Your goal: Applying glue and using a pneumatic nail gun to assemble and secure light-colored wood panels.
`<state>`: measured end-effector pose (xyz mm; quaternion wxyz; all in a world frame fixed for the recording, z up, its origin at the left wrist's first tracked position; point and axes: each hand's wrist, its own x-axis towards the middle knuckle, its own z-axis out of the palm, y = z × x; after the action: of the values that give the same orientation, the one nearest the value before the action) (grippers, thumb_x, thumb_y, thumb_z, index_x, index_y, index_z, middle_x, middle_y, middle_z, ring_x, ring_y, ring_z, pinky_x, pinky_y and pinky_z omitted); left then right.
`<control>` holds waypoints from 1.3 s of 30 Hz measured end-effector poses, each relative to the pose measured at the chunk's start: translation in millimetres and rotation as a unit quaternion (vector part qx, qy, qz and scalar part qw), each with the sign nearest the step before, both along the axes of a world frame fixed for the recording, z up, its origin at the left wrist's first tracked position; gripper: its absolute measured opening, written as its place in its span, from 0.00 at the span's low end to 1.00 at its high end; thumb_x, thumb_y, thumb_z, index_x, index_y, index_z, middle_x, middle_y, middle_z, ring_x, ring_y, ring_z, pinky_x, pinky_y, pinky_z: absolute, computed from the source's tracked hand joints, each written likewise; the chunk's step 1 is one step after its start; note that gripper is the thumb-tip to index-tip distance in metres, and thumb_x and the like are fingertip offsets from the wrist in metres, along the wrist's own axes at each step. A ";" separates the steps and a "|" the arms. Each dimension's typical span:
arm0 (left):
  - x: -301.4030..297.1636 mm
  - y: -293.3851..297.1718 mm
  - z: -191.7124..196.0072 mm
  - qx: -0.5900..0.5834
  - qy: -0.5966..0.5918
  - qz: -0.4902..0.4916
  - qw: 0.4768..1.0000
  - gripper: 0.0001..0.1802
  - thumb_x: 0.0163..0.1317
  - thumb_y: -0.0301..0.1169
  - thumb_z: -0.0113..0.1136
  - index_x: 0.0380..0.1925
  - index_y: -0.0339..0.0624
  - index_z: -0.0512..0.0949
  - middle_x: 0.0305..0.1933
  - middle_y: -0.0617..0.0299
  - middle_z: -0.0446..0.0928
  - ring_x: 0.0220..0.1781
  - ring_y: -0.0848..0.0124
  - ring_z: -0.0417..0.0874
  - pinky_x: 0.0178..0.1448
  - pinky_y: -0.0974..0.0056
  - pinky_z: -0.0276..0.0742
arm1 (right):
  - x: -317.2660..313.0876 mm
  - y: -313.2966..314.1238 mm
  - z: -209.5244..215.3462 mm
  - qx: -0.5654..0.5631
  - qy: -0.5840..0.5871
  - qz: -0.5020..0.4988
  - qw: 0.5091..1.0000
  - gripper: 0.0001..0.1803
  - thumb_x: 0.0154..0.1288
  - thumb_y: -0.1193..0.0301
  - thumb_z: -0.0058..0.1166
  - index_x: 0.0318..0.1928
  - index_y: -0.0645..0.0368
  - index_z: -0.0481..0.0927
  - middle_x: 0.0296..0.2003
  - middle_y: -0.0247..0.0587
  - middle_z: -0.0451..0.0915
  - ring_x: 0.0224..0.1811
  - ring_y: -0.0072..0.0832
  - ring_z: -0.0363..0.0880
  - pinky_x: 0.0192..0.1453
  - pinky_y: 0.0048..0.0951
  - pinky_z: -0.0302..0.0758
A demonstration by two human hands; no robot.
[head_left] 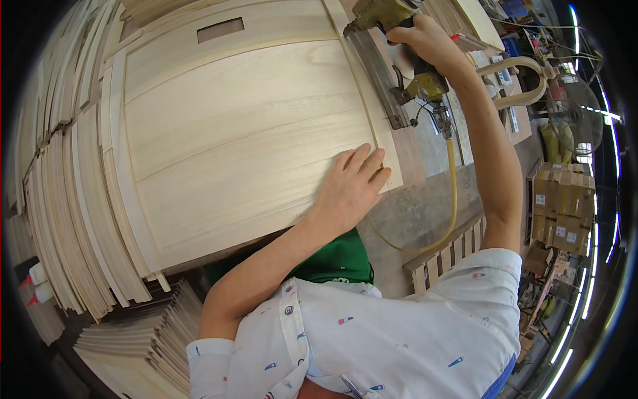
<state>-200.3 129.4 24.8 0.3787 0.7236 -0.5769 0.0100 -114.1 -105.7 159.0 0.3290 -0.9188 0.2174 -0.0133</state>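
A large pale wooden panel [239, 146] with a raised border and a small rectangular cut-out near its far edge lies in front of me. Flat on its near right corner rests my left hand [351, 183], fingers stretched and slightly apart beside the border strip [364, 93]. In my right hand [430, 45] is the grip of an olive-green air nail gun [426, 86]. The gun's long dark magazine runs along the panel's right border. Its nose points to the far side; whether it touches the wood I cannot tell. A yellow air hose [454, 193] trails from the gun.
Long wooden strips [86, 219] are stacked along the left. More boards [143, 339] lie at lower left. On the right are a curved wooden piece [525, 65], a standing fan [577, 120] and cardboard boxes [561, 199]. A slatted wooden pallet [448, 256] sits low on the right.
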 end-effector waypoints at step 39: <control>-1.5 0.5 -6.3 0.009 -0.041 0.005 0.999 0.25 0.49 0.38 0.67 0.50 0.48 0.78 0.63 0.59 0.72 0.65 0.58 0.69 0.64 0.55 0.65 | -80.0 21.8 7.5 0.027 0.006 -0.023 0.999 0.16 0.54 0.67 0.59 0.32 0.71 0.78 0.21 0.42 0.78 0.18 0.25 0.78 0.23 0.25 0.74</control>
<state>-201.8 129.9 18.5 0.3480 0.7291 -0.5882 0.0360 -194.1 -83.9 166.5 0.3520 -0.9043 0.2413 -0.0094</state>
